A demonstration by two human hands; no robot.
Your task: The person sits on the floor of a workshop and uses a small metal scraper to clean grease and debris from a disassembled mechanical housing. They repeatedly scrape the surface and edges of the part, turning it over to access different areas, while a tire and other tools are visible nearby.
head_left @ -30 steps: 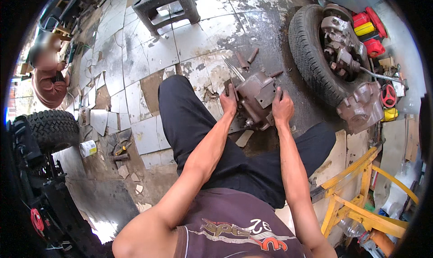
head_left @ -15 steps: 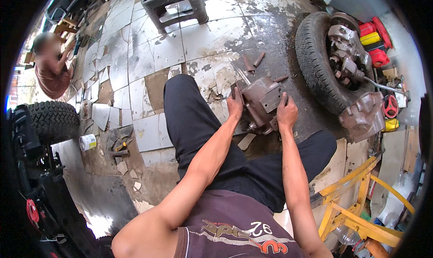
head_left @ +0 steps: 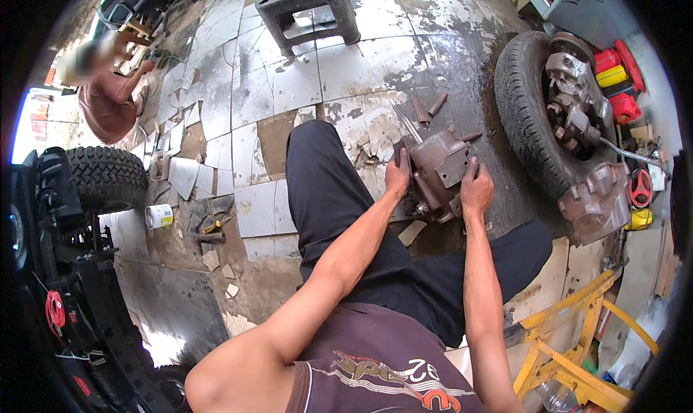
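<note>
A brown-grey cast metal housing [head_left: 432, 169] with a flat drilled plate on its side sits on the floor in front of my legs. My left hand [head_left: 398, 176] is closed on its left side, fingers curled at the edge. On the opposite side my right hand [head_left: 477, 189] grips the right edge near the plate. The housing's underside is hidden. Just beyond it lie thin metal rods [head_left: 408, 122] and short brown handle-like pieces [head_left: 437, 104].
To the right, a tyre [head_left: 521, 117] lies with metal parts inside, beside another casting [head_left: 596, 202]. A yellow frame [head_left: 570, 319] stands near right. A dark stool [head_left: 309, 16] is ahead. Leftward are broken tiles [head_left: 184, 178], a can [head_left: 159, 216], a vehicle wheel [head_left: 108, 178] and a crouching person [head_left: 108, 106].
The whole view has shifted, so everything appears a little further right. Both hands keep their hold on the housing, which has hardly moved on the floor.
</note>
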